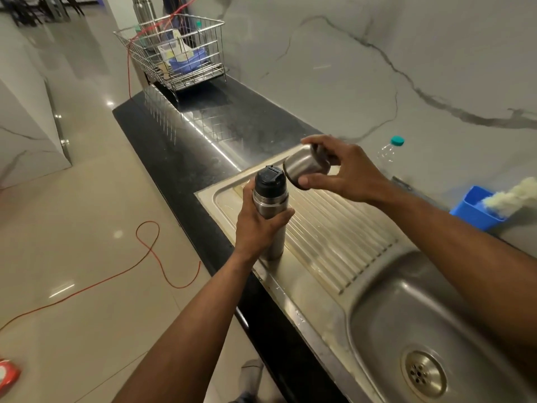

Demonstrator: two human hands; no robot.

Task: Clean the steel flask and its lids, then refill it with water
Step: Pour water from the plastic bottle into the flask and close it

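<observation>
On drainboard (334, 228): flask (271, 205) upright, left hand (258, 228) wrapped around it, hiding mid body. Black inner lid (271, 178) on. Right hand (345, 170) holds steel cap (305, 164) tilted above; cap inside not visible.

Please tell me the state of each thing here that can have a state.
Steel flask: upright on the draining board, outer cap off.
Black inner lid: on the flask.
Steel cap: off, tilted.
Left hand: grips the flask.
Right hand: holds the cap.
Plastic bottle: capped.
</observation>
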